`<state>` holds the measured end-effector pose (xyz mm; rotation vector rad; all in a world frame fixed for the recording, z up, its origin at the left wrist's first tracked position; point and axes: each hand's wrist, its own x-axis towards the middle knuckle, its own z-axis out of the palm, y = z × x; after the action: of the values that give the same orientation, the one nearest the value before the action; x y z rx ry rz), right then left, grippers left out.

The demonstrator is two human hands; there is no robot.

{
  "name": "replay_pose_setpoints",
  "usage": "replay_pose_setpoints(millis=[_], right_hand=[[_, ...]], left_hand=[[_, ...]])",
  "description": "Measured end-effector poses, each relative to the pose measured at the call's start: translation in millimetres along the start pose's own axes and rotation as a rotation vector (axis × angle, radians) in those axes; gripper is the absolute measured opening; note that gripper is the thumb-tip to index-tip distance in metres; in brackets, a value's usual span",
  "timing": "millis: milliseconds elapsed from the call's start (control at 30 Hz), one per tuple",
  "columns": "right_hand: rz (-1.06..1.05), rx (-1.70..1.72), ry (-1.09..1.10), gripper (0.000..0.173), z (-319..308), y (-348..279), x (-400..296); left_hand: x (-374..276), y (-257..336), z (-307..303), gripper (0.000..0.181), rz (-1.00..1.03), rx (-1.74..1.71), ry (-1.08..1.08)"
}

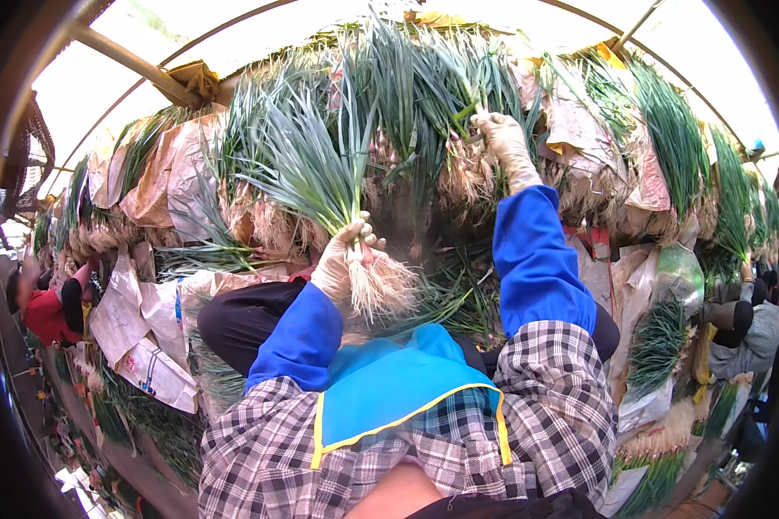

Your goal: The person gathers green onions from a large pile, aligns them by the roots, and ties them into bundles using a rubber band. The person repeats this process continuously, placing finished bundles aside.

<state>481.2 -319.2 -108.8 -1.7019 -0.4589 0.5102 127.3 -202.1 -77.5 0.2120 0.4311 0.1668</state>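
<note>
My left hand (339, 263), in a pale glove, is closed around a bunch of green garlic plants (318, 175). Their leaves fan upward and the roots (382, 285) hang below my fingers. Farther forward, my gloved right hand (503, 146) grips a green garlic stalk (482, 104) at the front of a tall heap of green garlic (396, 84). A clump of pale roots (465, 172) hangs just left of that hand. Loose green leaves (454, 292) lie low in front of me, between my knees.
Woven sacks (191, 162) are tucked among the bundles on both sides. A person in red (52, 314) is at the far left, another in grey (746, 344) at the far right. A metal pole (133, 65) slants overhead. More bundled garlic (659, 350) stands by my right side.
</note>
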Motion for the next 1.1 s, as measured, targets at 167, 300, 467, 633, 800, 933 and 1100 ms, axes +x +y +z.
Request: replay_pose_setpoints(millis=[167, 300, 467, 633, 800, 933, 1100], right_hand=[[0.144, -0.381, -0.148, 0.038, -13.0, 13.7, -68.3], [-0.051, -0.747, -0.214, 0.038, 38.6, -28.5, -169.1], [-0.301, -0.685, -0.562, 0.039, 48.4, 6.1, -207.6], [0.572, 0.476, -0.278, 0.052, 52.5, -3.7, -171.4], [0.686, 1.013, 0.095, 0.019, 119.0, -22.1, -182.7], [0.642, 1.611, -0.385, 0.026, 118.5, 40.6, -179.7], [0.712, 1.274, -0.466, 0.019, 75.1, 22.5, -169.0]], left_hand=[[24.7, -9.2, 13.6, 0.029, -0.019, 0.245, 0.105], [52.2, -34.8, 23.4, 0.032, -0.185, 0.309, 0.021], [53.2, -48.2, 3.5, 0.036, -0.269, 0.425, -0.027], [12.4, -51.7, 13.6, 0.042, -0.246, 0.221, -0.104], [8.1, -58.3, -7.1, 0.035, -0.137, 0.123, -0.027], [-1.2, -63.7, 13.5, 0.035, -0.107, 0.157, 0.009], [1.3, -37.7, -17.5, 0.025, -0.289, -0.026, -0.426]])
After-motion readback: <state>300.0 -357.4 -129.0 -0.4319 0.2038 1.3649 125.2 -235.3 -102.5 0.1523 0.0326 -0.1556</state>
